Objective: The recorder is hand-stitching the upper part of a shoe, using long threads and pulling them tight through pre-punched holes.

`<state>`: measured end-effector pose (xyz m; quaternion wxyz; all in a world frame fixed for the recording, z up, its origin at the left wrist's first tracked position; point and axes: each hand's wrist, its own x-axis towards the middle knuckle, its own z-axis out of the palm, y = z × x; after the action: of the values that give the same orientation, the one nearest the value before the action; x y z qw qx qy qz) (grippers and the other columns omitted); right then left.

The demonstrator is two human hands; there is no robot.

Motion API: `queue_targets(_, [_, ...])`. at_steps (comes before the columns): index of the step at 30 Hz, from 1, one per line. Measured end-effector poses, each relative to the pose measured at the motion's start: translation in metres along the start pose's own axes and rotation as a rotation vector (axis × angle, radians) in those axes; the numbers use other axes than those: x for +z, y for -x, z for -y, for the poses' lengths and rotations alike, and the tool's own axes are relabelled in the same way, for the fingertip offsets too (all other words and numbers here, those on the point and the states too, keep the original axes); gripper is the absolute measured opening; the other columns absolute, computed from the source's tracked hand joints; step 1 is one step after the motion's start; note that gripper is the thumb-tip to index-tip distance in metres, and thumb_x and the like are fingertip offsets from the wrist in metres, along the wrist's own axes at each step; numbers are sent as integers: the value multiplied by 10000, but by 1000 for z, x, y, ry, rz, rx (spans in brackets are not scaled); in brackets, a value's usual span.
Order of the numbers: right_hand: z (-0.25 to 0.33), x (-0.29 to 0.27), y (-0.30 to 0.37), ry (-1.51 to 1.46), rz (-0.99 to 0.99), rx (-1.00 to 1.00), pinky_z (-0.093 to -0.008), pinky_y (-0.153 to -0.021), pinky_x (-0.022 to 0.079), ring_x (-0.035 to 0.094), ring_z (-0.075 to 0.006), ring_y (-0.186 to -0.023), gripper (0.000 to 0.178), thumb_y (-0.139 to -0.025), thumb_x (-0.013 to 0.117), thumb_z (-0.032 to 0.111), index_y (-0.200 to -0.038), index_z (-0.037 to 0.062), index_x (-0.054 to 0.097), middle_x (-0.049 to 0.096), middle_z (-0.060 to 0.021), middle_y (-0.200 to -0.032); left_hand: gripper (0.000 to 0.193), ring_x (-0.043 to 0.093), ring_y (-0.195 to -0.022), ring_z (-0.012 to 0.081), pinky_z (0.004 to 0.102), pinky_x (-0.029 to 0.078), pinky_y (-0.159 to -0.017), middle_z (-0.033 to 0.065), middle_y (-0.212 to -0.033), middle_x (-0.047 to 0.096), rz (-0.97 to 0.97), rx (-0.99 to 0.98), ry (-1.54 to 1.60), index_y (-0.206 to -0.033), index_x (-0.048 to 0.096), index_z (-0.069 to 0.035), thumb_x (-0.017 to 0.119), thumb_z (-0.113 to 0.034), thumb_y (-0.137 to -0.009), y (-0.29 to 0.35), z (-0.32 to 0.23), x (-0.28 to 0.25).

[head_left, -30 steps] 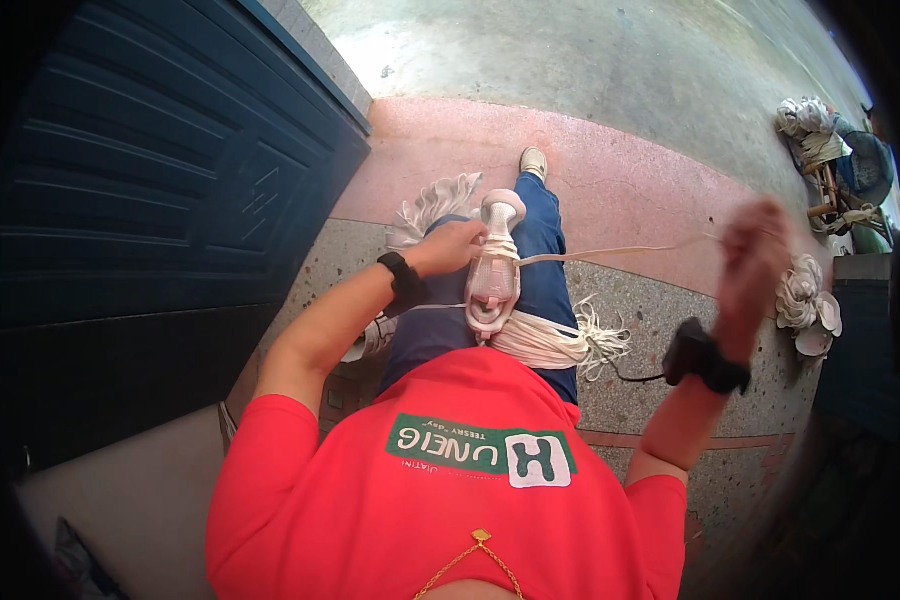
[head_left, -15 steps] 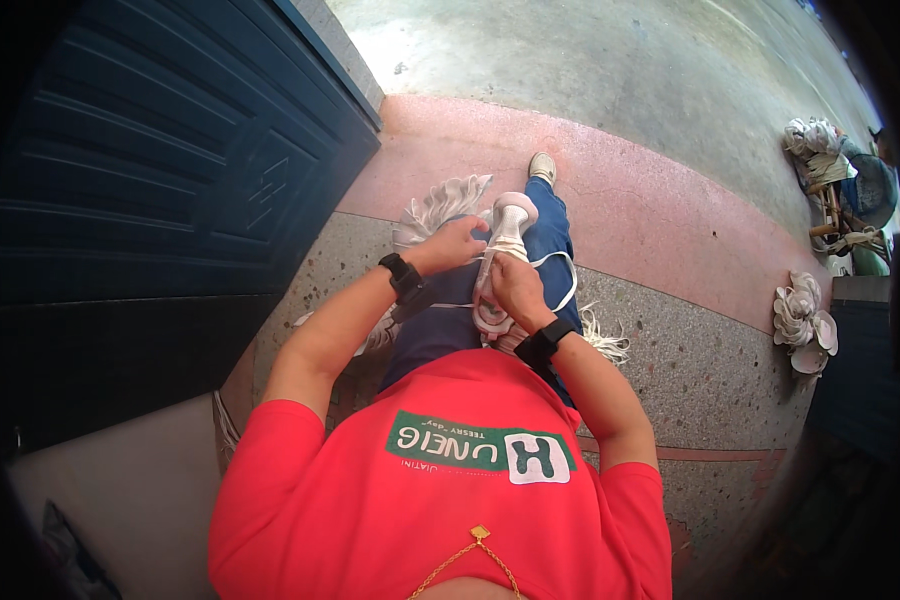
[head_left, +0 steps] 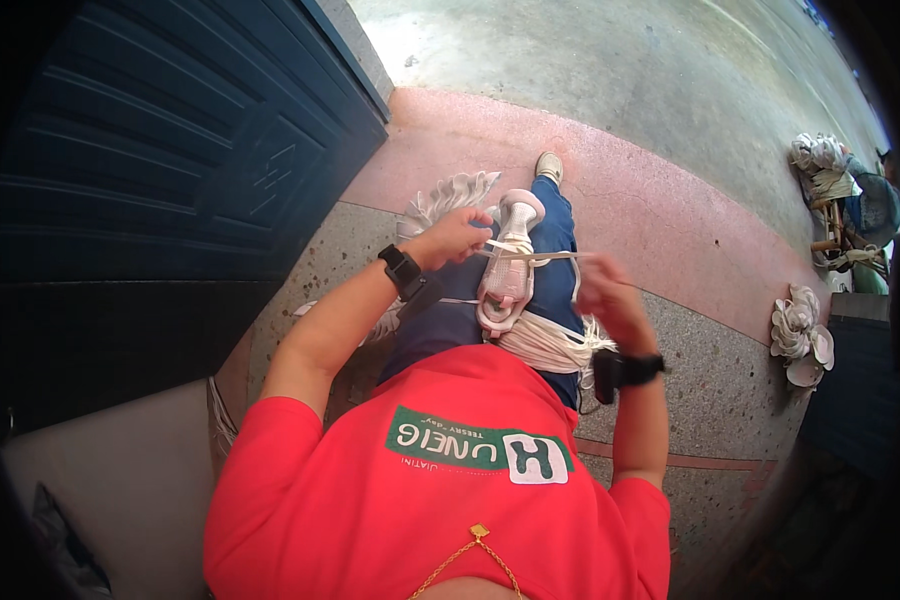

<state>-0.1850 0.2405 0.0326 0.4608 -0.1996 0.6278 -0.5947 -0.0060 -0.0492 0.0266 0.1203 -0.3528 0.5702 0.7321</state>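
A pale pink and white sneaker upper (head_left: 506, 280) rests on my lap between my thighs, its rounded pink end pointing away from me. My left hand (head_left: 456, 238) is at its left side, fingers pinched on a white shoelace (head_left: 502, 245). From the shoe a shoelace runs nearly straight across to my right hand (head_left: 615, 298), which is out to the right, somewhat blurred, its fingers closed on the lace end. A loose bundle of white laces (head_left: 552, 345) lies over my right thigh. Another thin lace crosses my left thigh.
A fanned stack of whitish shoe pieces (head_left: 448, 200) lies beyond my left hand. On the right are a pile of white shoe pieces (head_left: 802, 335) and a chair-like thing heaped with more (head_left: 832, 190). A dark blue door (head_left: 190, 160) stands at the left.
My right hand has let go of the shoe's middle and moved right, drawing the shoelace out taut. My left hand stays by the shoe. The lace bundle is now uncovered.
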Motion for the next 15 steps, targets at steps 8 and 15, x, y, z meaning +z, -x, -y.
queue_targets(8, [76,-150,159,-1084,153,-893,-265,-499,232,284,-43,-456,219,-1109,405,148,-921,135,516,376,57,-604,303,638,-624,138,289,468,-464,84,-901,687,-67,88,-307,-1217,645,-2,611,-152,-956,-22,10,29])
queue_targets(15, [85,-142,166,-815,67,-904,-242,-421,203,286,-29,-407,226,-1111,419,174,-899,138,488,377,54,-556,238,730,-932,334,399,554,-843,216,-968,744,26,468,-831,-1038,760,-18,647,-169,-894,-34,16,25])
